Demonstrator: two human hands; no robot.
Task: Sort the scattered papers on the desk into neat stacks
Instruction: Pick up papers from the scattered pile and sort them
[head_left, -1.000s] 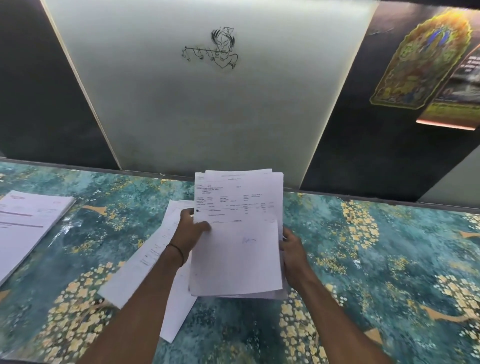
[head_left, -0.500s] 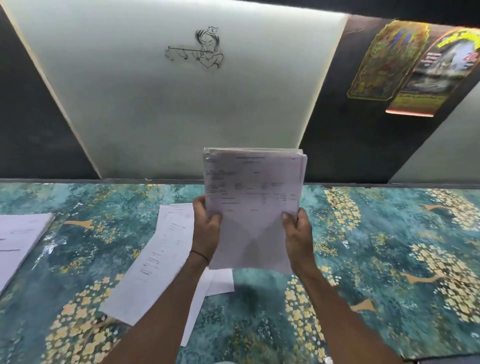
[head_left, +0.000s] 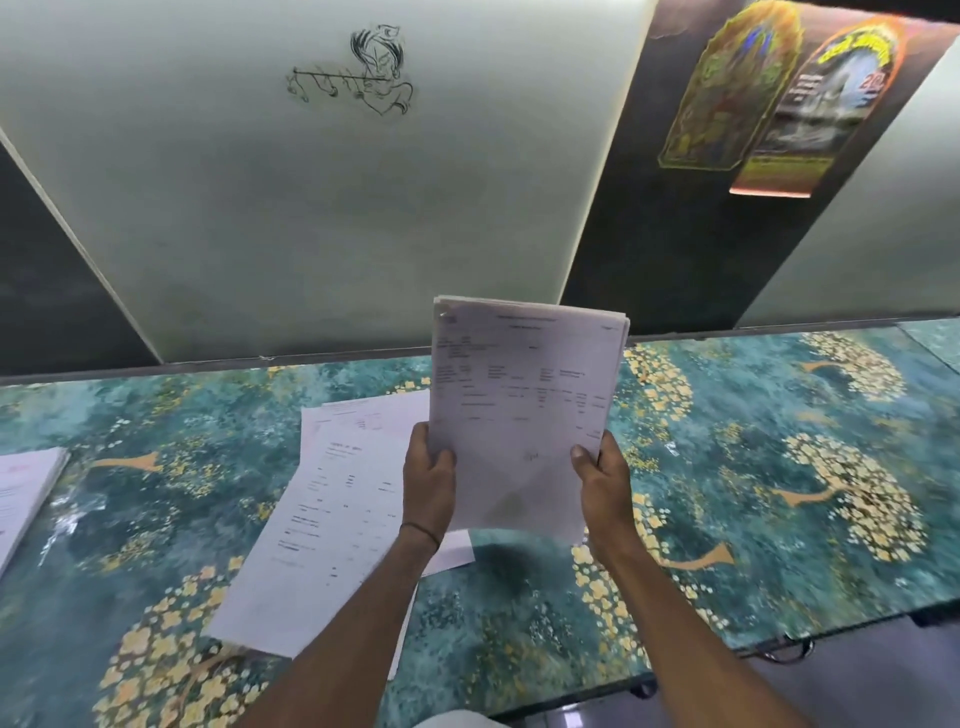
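A sheaf of printed white papers (head_left: 522, 400) stands upright above the desk, its edges nearly squared. My left hand (head_left: 428, 480) grips its lower left edge and my right hand (head_left: 602, 480) grips its lower right edge. Under and left of my left forearm several loose sheets (head_left: 332, 514) lie overlapped and askew on the desk. A separate stack of papers (head_left: 23, 486) rests flat at the far left edge of the view, partly cut off.
The desk (head_left: 753, 499) has a glossy teal top with a gold tree pattern; its front edge runs along the lower right. A white wall panel with a line drawing (head_left: 358, 73) and two posters (head_left: 769, 98) rise behind it.
The sheaf has been lifted from lying tilted low over the desk to standing upright and higher. Its sheets are more aligned. Both hands shifted to its lower side edges.
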